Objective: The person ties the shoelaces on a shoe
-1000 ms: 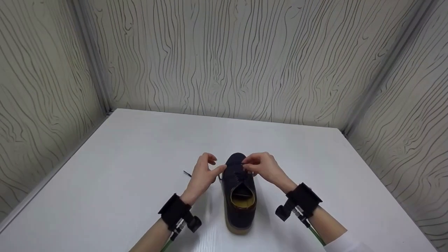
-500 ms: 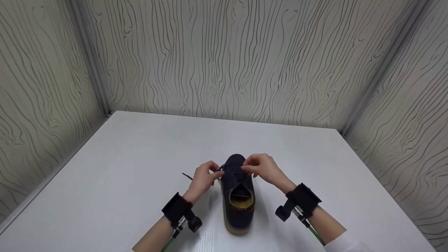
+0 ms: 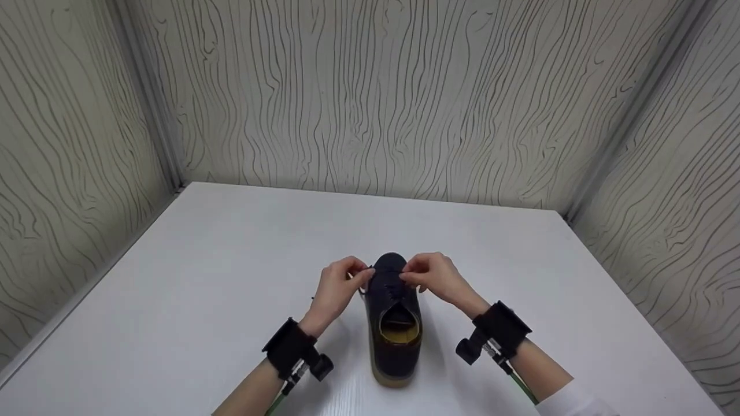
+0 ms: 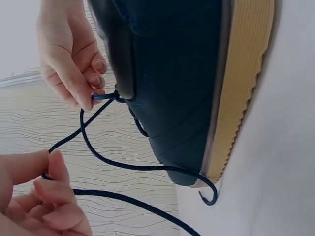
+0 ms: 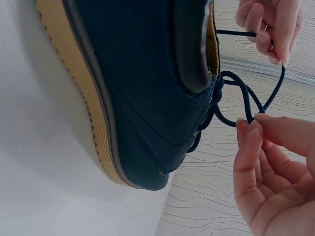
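While both hands (image 3: 338,286) (image 3: 437,278) pinch lace (image 4: 147,167), shoe (image 3: 396,363) on wht tbl (image 3: 219,271), woodgrain-print walls (image 3: 370,104) around.

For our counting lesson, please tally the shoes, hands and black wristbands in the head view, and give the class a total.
Shoe: 1
Hands: 2
Black wristbands: 2
Total: 5

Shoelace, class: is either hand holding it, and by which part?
Yes: the left hand pinches the shoelace partway along, away from the shoe, with more running on past the grip; the right hand pinches it nearer the shoe.
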A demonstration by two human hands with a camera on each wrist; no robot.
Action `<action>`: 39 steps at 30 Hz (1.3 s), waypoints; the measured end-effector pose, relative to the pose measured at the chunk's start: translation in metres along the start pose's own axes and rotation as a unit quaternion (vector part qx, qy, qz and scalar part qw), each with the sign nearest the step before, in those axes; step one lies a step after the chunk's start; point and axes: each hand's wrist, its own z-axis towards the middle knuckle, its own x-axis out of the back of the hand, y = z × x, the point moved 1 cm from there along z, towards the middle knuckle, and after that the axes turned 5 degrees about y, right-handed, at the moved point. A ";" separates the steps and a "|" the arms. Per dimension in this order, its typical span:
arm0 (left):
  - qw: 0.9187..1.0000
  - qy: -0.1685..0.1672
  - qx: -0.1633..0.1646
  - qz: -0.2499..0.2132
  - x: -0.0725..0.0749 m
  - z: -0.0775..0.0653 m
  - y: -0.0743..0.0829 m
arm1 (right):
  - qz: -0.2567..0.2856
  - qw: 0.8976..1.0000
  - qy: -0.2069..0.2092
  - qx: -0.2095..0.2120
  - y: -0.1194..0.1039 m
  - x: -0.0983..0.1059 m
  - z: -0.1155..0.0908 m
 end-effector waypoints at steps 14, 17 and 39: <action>1.000 -0.004 -0.024 -0.011 0.000 -0.008 0.019 | -0.007 1.000 -0.005 -0.002 0.001 -0.002 -0.002; 1.000 -0.009 -0.024 -0.008 0.001 -0.010 0.024 | -0.005 1.000 -0.007 0.000 0.000 -0.001 -0.003; 0.997 -0.049 -0.052 -0.011 -0.005 -0.024 0.050 | -0.004 1.000 -0.006 -0.004 0.003 0.000 -0.003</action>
